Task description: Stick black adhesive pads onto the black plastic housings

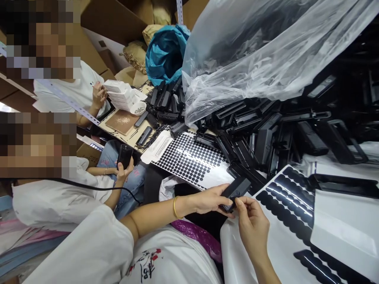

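Note:
Near the lower middle, my left hand (213,200) is closed around a black plastic housing (237,190), holding it tilted over the table's front edge. The fingertips of my right hand (251,221) are pinched together at the near end of the housing; whatever they may hold is too small to make out. Just right of my hands lies a sheet of large black round stickers (286,197). Beyond my left hand is a white sheet with rows of small black dots (189,159).
Black plastic parts (260,138) are heaped across the back and right under a clear plastic bag (237,59). A blue bag (166,53) stands behind. Two people sit at the left, one holding a black part (124,154). A white box (345,221) lies at the right.

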Demonstrator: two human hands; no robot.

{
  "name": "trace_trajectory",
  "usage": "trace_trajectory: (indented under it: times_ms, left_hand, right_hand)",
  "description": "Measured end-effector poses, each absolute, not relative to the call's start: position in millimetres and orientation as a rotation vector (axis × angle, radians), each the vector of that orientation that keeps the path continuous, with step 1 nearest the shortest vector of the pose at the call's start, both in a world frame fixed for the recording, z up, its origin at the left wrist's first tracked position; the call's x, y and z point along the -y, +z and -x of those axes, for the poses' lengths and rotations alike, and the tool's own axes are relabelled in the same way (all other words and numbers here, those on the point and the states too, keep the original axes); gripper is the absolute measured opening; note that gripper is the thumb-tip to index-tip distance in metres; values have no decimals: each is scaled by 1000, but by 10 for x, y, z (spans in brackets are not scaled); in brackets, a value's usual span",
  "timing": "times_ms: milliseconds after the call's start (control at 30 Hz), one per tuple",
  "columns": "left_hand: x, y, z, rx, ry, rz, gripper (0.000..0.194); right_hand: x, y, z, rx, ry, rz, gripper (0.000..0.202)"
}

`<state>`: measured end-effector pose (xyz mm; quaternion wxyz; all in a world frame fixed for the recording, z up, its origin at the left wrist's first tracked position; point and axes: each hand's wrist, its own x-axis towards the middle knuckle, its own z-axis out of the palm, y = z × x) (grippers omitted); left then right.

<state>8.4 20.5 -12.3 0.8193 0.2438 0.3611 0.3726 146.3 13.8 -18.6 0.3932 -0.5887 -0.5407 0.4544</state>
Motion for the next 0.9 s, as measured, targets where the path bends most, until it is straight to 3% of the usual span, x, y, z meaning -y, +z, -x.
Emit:
trace_trajectory:
  times_ms: [367,900]
  left_hand:
    - [-129,-61,-10,-826,798,-674,63]
    - [-52,-14,-14,-900,846,-820,68]
  right_hand:
    - [-141,-196,-1383,1352,1234,1415,24]
    - [-107,-50,-1333,1346,1255,1427,16]
